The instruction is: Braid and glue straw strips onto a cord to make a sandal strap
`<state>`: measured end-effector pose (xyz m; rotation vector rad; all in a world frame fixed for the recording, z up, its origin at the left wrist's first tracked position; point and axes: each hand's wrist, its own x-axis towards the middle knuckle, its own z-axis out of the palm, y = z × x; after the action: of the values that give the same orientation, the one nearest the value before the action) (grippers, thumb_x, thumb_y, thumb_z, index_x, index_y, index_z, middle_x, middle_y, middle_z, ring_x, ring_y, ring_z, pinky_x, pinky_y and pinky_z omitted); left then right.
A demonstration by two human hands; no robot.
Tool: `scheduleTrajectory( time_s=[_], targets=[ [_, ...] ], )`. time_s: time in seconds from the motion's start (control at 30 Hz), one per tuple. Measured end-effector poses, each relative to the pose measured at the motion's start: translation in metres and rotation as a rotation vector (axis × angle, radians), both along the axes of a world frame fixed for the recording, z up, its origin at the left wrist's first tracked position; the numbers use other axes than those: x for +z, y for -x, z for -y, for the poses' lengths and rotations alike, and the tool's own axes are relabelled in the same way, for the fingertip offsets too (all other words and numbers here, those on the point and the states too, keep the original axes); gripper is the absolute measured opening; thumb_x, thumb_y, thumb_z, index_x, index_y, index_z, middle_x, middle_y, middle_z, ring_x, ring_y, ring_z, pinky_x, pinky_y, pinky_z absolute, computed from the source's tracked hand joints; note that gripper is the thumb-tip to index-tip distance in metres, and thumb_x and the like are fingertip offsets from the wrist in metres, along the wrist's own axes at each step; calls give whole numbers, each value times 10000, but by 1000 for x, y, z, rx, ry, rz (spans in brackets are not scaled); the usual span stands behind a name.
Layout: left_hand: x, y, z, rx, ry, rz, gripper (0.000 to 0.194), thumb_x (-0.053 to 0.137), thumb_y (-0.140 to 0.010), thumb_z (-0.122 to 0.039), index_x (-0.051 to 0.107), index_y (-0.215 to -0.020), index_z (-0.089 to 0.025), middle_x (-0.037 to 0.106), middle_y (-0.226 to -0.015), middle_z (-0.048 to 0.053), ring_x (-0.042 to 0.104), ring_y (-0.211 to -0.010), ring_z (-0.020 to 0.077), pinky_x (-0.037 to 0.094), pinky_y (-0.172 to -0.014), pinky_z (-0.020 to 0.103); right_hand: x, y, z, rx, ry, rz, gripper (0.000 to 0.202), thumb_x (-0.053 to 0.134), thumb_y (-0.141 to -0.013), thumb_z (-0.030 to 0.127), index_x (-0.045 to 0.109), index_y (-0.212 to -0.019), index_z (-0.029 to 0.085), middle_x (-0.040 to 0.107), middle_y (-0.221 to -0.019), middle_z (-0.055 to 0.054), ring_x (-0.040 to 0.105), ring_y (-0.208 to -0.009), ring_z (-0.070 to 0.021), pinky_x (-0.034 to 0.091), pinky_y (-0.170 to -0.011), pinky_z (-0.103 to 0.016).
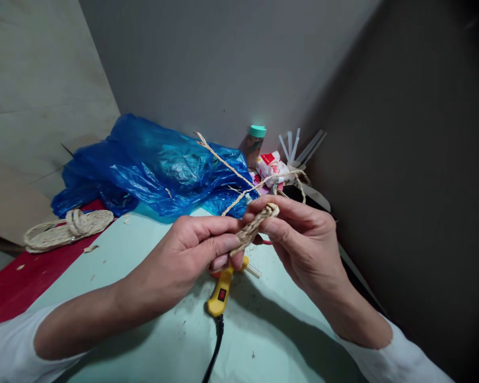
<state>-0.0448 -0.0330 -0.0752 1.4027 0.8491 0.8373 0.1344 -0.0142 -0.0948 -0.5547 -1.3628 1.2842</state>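
Note:
Between my two hands is a small piece of coiled, braided straw cord (250,232), pale tan and tilted up to the right. My left hand (195,250) pinches its lower left end with thumb and fingers. At its upper right end, my right hand (303,234) grips it between thumb and forefinger. Loose lengths of twisted straw cord (229,166) stick out beyond the fingers, one toward the upper left and one looping right. Below the hands, a yellow hot glue gun (219,293) with a glue stick in it lies on the table, partly hidden by my fingers.
A crumpled blue plastic bag (155,165) covers the table's back left. Nearer left, a bundle of straw cord (69,230) rests on red cloth (35,276). Behind my right hand stand a green-lidded jar (255,141), a pink-and-white packet (271,166) and several glue sticks (293,146). Walls close in behind and right.

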Motion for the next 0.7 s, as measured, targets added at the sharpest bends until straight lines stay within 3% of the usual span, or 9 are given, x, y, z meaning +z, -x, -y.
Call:
scheduleTrajectory(
  time_s=[0.13,0.37,0.57,0.7],
  targets=[
    [-4,-3,3,34,3,41,208,540,-908,-275,620,-766,-146,526,-663,-14,391,-573,80,333,-532,198,0,1,1,-47,-19,19,150,729,-835,207,777,-951,290,759,-868,19,718,-794,-138,591,-729,-238],
    [-3,-5,11,86,-205,-117,284,506,-930,-320,592,-706,-169,508,-682,-8,459,-642,118,394,-586,214,3,0,2,-118,-59,64,138,745,-819,233,780,-934,300,754,-858,12,715,-798,-167,588,-726,-269],
    [-2,-2,7,79,-286,-174,314,479,-954,-326,633,-733,-165,565,-715,-1,529,-655,117,431,-608,214,3,-2,1,-132,-120,115,152,743,-817,221,782,-941,299,746,-849,11,694,-777,-160,560,-741,-274],
    [0,0,5,56,-446,-266,289,491,-953,-256,623,-711,-169,580,-704,-16,551,-685,110,434,-641,201,4,-2,0,-126,-142,132,154,743,-812,216,783,-936,298,742,-845,10,687,-772,-169,557,-747,-295]
  ],
)
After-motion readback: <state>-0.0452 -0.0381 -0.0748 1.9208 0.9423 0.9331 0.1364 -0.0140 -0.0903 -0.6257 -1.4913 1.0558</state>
